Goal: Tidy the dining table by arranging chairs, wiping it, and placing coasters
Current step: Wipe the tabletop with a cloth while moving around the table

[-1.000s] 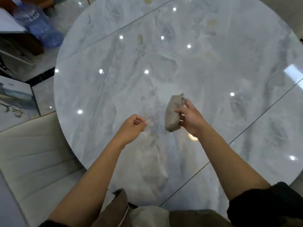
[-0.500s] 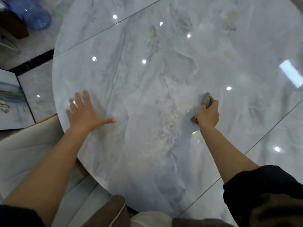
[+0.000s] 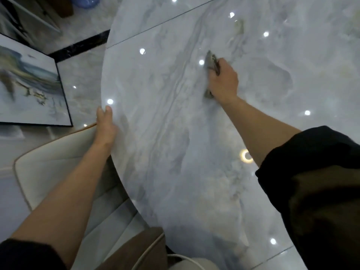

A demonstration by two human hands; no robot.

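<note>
A round grey marble table (image 3: 194,152) with a glossy top fills most of the view. My right hand (image 3: 224,82) presses a crumpled grey-brown cloth (image 3: 211,61) flat on the tabletop, left of the middle; part of the cloth is hidden under the palm. My left hand (image 3: 105,125) rests on the table's left rim, fingers curled over the edge. A cream padded chair (image 3: 58,168) stands tucked under that rim, below my left forearm. No coasters show.
A framed painting (image 3: 33,88) leans on the floor at the left. A blue object (image 3: 85,2) sits at the top left on the shiny marble floor. A brown and white cushion or seat (image 3: 148,250) lies at the bottom edge near me.
My right hand has slid the cloth forward and to the left over the tabletop. My left hand has moved from lying flat on the table to gripping its left edge.
</note>
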